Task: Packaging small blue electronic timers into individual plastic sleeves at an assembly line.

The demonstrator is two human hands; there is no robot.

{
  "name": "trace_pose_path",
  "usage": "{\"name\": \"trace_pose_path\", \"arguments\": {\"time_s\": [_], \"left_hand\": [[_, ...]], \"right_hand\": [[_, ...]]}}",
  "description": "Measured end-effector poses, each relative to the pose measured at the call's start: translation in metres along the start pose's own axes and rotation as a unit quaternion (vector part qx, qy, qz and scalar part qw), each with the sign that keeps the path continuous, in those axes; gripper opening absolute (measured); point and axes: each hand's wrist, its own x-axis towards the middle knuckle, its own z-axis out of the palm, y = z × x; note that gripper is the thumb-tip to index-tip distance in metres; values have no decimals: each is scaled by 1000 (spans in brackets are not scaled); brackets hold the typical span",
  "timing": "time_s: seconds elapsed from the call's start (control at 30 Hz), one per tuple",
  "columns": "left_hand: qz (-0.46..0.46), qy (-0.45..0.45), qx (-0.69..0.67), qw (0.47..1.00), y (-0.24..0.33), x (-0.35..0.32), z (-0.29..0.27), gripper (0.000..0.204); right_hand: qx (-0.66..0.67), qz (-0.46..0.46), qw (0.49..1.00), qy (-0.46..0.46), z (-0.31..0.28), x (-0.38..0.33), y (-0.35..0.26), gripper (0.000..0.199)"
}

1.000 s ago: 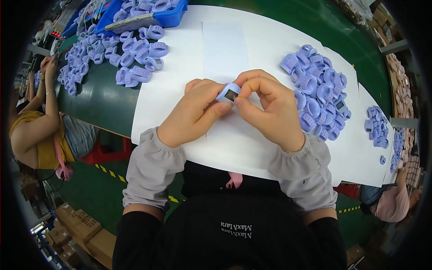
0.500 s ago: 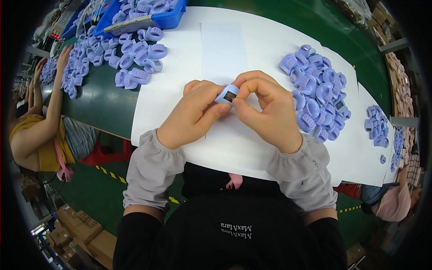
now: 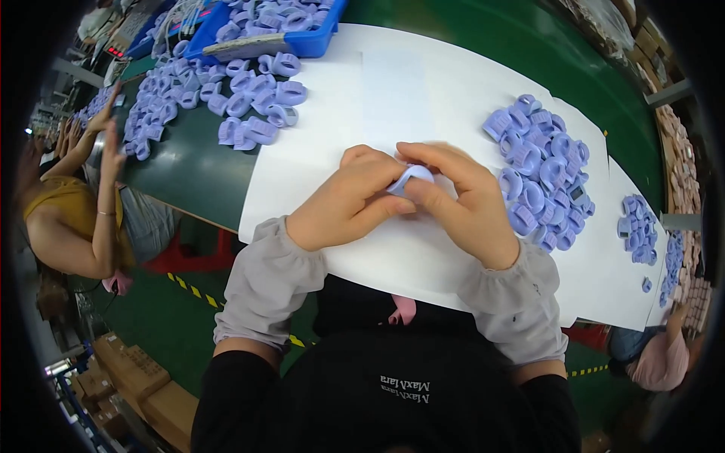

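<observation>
Above the white work surface, a small lavender plastic ring-shaped gadget (image 3: 412, 178) is held between my two hands. My left hand (image 3: 349, 198) grips its left side, with thumb and fingers closed on it. The right hand (image 3: 462, 198) closes on it from the other side, its thumb pressed on the curved top and its fingers behind. The underside of the gadget is hidden by my fingers. Right of my hands lies a heap of similar lavender gadgets (image 3: 545, 170), a few showing a small dark display window.
A blue bin (image 3: 328, 36) full of the same gadgets stands at the far left, with loose ones (image 3: 260, 98) before it. A pale sheet (image 3: 394, 94) lies beyond my hands. Smaller piles (image 3: 639, 230) are at right. Co-workers sit at both sides; one's bare arm (image 3: 106, 204) shows at left.
The gadget has been turned: its dark display window faced up before, and now its smooth curved side does. My right thumb has moved onto it. The whole view has shifted slightly.
</observation>
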Motion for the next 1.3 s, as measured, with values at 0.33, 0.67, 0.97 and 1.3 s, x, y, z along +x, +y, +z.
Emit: {"name": "trace_pose_path", "arguments": {"time_s": [0.33,0.67,0.97,1.3], "left_hand": [[-131,266,492,818,-27,-10,-66,17],[-110,162,455,869,-39,-6,-110,17],[-101,22,446,889,-23,-26,-118,23],[-275,172,-122,938,-11,-3,-23,27]], "right_hand": [[-581,-82,788,187,-48,-9,-8,27],[-377,-182,905,79,-8,-2,24,21],[-279,-181,943,34,19,3,41,21],[-294,-127,947,12,30,8,48,15]]}}
